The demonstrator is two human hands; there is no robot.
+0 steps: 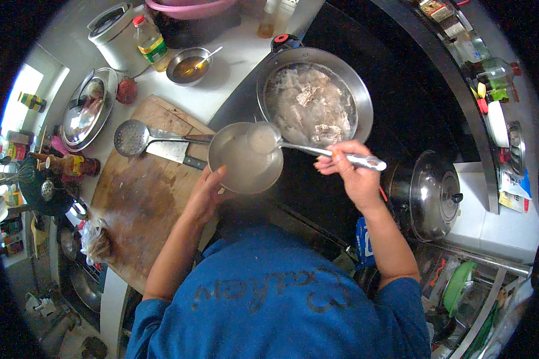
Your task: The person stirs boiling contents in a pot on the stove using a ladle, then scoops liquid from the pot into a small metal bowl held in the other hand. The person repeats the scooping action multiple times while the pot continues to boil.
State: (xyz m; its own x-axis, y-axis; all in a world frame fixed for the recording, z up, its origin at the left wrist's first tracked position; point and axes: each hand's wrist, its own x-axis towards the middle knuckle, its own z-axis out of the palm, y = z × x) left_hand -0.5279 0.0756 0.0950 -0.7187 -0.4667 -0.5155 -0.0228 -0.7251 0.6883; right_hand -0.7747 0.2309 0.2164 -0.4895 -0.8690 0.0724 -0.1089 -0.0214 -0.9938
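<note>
My left hand [210,192] grips the near left rim of a metal bowl [238,168] that holds cloudy liquid. The handle of a metal ladle [296,147] is in my right hand [352,172], and the ladle's round head is over the bowl's right side. Just beyond the bowl stands a wide metal pan [363,96] with pieces of meat [316,92] in steaming, cloudy liquid. A perforated skimmer [131,138] and a cleaver [168,151] lie on the wooden cutting board [134,197] to the left of the bowl.
A small metal bowl [170,74] with amber liquid and a spoon stands beside an oil bottle [150,45]. A domed lid [78,130] and a red onion [126,89] are at the left. At the right is a lidded pot [424,197]; a shelf edge [469,103] curves above it.
</note>
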